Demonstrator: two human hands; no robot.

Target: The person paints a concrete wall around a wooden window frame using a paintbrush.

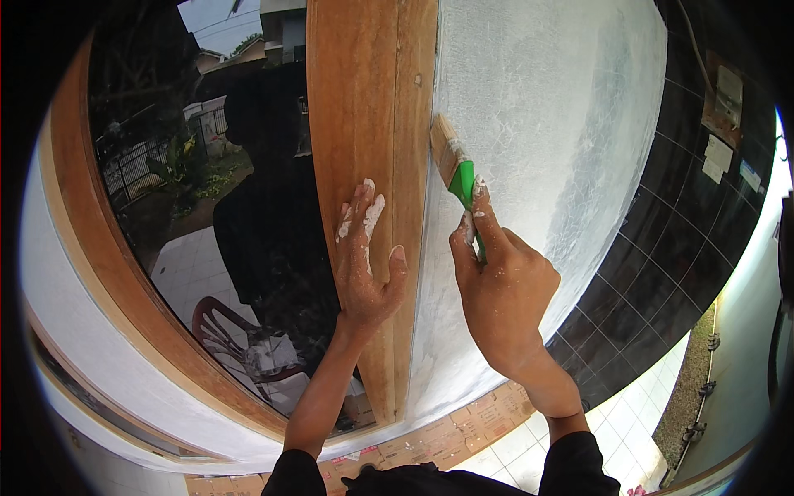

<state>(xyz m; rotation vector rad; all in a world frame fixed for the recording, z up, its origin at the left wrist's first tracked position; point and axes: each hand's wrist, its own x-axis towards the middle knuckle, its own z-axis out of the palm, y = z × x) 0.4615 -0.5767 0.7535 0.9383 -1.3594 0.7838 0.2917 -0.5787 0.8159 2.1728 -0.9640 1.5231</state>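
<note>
My right hand [505, 279] grips the green handle of a paintbrush [460, 170], thumb and index finger pinching it near the metal-free green collar. The brush's pale bristles are tilted up and left, their tip at the line where the white-painted wall [515, 80] meets the wooden window frame [372, 93]. My left hand [369, 266] lies against the frame, fingers pointing up, holding nothing. White paint smears its fingers, and spots of paint dot both hands. Uneven grey-white patches mark the wall's right part.
Dark window glass [279, 248] at left reflects a person, a plastic chair and a garden. Flattened cardboard [434, 437] lines the floor along the wall's foot, beside white floor tiles [527, 443]. Black wall tiles [657, 248] and an electrical box [727, 93] are at right.
</note>
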